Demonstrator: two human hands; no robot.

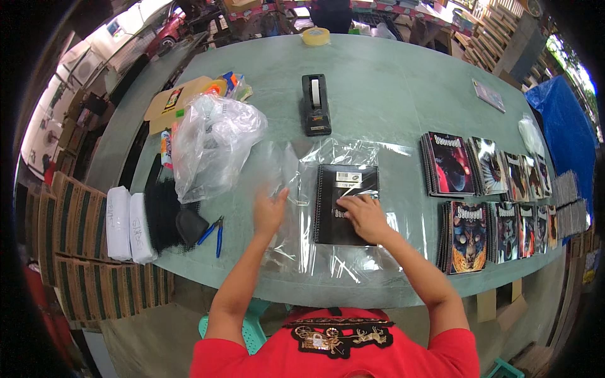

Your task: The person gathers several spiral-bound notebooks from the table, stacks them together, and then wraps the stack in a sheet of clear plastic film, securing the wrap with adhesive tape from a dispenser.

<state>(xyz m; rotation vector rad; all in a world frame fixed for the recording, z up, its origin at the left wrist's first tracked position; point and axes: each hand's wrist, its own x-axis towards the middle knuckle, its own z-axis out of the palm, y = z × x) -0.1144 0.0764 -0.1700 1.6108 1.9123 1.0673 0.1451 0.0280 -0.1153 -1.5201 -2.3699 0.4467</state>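
A black spiral-bound notebook (328, 230) with a white label lies on a sheet of clear plastic film (403, 208) on the table in front of me. My right hand (365, 217) rests on the notebook's cover, its fingers bent but apart, holding nothing. Beside the notebook's left edge, my left hand (271, 211) is over the left part of the film. Motion smears its fingers, so whether they grip the film is unclear. Beyond the notebook stands a black tape dispenser (316, 107) with a roll of tape in it.
Rows of spiral notebooks (467, 236) with pictured covers lie at the right. On the left are a crumpled clear plastic bag (217, 138), blue-handled pliers (218, 236), black spiral coils (165, 211) and white bundles (129, 223). A yellow tape roll (316, 36) sits at the far edge.
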